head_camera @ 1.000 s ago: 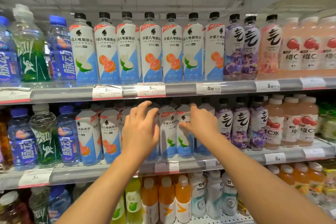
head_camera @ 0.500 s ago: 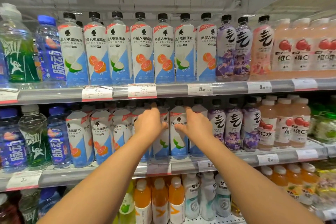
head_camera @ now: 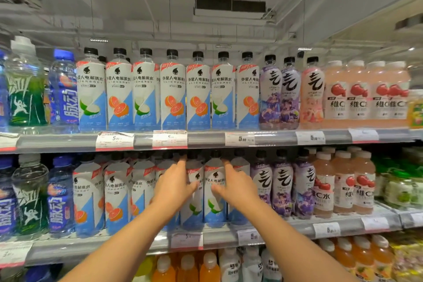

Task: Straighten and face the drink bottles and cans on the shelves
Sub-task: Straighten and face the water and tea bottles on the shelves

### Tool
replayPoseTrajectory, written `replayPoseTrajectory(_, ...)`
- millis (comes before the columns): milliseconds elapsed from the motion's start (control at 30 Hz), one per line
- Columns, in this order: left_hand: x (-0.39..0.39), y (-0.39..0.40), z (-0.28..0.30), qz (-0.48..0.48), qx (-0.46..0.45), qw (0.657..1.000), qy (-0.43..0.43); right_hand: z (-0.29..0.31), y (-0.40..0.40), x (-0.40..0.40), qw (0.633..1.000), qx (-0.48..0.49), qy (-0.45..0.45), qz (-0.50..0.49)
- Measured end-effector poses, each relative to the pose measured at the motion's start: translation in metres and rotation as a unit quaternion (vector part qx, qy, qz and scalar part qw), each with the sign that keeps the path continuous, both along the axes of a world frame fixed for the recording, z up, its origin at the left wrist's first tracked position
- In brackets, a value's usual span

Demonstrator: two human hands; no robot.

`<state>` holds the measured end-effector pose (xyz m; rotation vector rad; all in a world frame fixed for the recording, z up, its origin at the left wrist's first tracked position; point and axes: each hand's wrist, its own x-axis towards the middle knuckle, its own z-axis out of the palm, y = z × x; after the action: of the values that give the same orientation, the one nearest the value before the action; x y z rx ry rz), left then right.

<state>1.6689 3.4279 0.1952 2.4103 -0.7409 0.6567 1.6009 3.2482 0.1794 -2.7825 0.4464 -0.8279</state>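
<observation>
On middle shelf (head_camera: 229, 237): left hand (head_camera: 174, 186), right hand (head_camera: 235, 186), fingers spread, touching white-and-blue electrolyte bottles (head_camera: 215, 192) in front row. Step: turning labels forward. Next: likely small twist, line up with neighbours

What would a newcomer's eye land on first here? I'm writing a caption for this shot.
Two bare forearms reach into the middle shelf, the left hand and right hand flanking a white-and-blue bottle with green fruit. Above, the top shelf's row of white-and-blue bottles faces forward, with purple bottles to its right.
</observation>
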Motion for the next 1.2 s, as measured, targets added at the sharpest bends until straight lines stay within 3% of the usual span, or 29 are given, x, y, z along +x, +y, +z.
replayPoseTrajectory(100, -0.012, 0.013, -0.007, -0.034, -0.042, 0.997, -0.053, 0.018, -0.010, -0.015, 0.996, 0.020, 0.045, 0.071)
replayPoseTrajectory(167, -0.022, 0.022, -0.003, -0.064, -0.053, 0.990, -0.118, 0.034, -0.015, -0.031, 0.993, -0.014, 0.052, 0.105)
replayPoseTrajectory(300, -0.035, 0.030, 0.021, -0.075, -0.053, 0.959, -0.267, 0.073, -0.026, -0.062, 0.988, -0.073, -0.006, 0.138)
replayPoseTrajectory(367, -0.035, 0.031, 0.035, -0.055, -0.041, 0.952, -0.298, 0.096, -0.031, -0.073, 0.986, -0.072, -0.045, 0.145)
replayPoseTrajectory(567, -0.027, 0.036, 0.046, 0.040, 0.009, 0.962, -0.270, 0.177, -0.031, -0.084, 0.969, -0.127, -0.175, 0.120)
replayPoseTrajectory(867, -0.013, 0.039, 0.035, 0.035, 0.021, 0.956, -0.292, 0.278, -0.007, -0.047, 0.957, -0.258, -0.117, 0.060)
replayPoseTrajectory(1067, -0.011, 0.039, 0.034, 0.032, 0.007, 0.951, -0.309, 0.299, -0.006, -0.020, 0.974, -0.223, -0.047, -0.005)
replayPoseTrajectory(1200, -0.009, 0.039, 0.034, 0.026, -0.009, 0.948, -0.318, 0.303, -0.006, -0.019, 0.970, -0.219, -0.104, -0.003)
